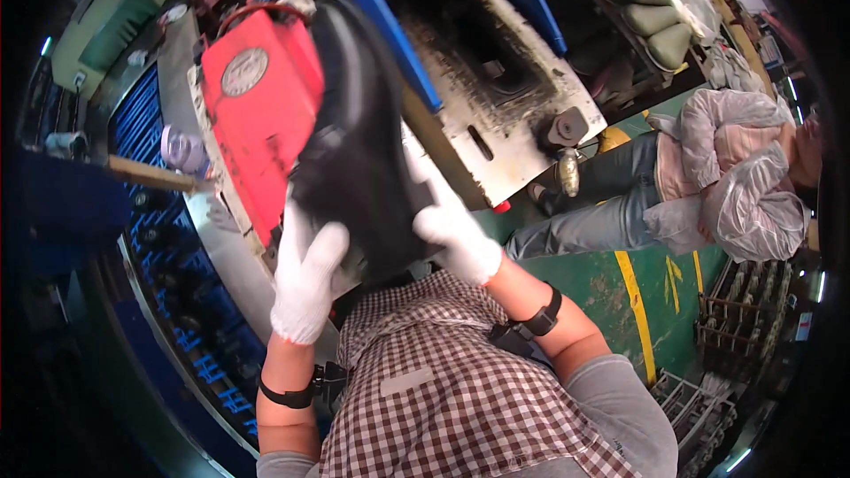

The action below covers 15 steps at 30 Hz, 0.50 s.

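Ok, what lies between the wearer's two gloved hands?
The black boot: in the head view, its shaft sits between the left hand and the right hand, which both hold it.

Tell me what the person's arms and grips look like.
The left grip and right grip both wear white fabric gloves. Black straps circle the forearms, with dark attachments beside them. The sleeves are grey and short.

A person in jeans (677,168) is standing on the green floor (589,288) to the right, where a yellow stripe (636,310) is running across it. Grey-green shoe moulds (651,19) are lying in a row at upper right, and a rack (742,308) is standing at far right.
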Each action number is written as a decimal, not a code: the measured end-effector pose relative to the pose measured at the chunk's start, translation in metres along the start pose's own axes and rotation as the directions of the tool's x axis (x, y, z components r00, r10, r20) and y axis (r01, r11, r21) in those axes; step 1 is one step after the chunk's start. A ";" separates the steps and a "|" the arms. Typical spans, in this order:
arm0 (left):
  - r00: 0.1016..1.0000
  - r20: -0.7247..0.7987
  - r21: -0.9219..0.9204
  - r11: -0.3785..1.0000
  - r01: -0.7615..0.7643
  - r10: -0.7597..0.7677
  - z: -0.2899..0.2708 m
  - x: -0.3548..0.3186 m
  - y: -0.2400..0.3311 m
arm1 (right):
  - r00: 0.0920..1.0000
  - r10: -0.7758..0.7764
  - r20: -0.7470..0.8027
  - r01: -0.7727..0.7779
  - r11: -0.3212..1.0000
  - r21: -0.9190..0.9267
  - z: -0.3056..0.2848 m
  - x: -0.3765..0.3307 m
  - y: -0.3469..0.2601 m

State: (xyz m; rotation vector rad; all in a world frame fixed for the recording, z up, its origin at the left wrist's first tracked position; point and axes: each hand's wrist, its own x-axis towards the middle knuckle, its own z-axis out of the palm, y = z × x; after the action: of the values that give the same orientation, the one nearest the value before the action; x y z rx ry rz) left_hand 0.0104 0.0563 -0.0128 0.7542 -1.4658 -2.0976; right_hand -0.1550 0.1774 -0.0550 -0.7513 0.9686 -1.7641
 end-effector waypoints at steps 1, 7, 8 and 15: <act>0.997 -0.009 0.084 0.993 -0.078 0.079 0.016 0.015 0.003 | 0.996 -0.074 -0.058 0.077 0.996 0.050 -0.018 0.003 -0.008; 0.970 0.066 0.164 0.957 -0.240 0.232 0.057 0.072 0.055 | 0.882 -0.175 -0.437 -0.327 0.439 -0.837 -0.157 0.034 -0.076; 0.963 0.060 0.196 0.943 -0.270 0.263 0.061 0.084 0.063 | 0.865 -0.236 -0.442 -0.346 0.357 -0.868 -0.172 0.047 -0.082; 0.863 0.065 0.283 0.820 -0.497 0.501 0.106 0.184 0.094 | 0.869 -0.306 -0.388 -0.435 -0.101 -0.895 -0.245 0.137 -0.090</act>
State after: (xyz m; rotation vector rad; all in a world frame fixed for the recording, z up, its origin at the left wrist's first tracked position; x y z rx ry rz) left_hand -0.1909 -0.0207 0.0743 0.4113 -1.7618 -1.4958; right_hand -0.4448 0.1389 -0.0899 -1.0716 2.8653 -0.6501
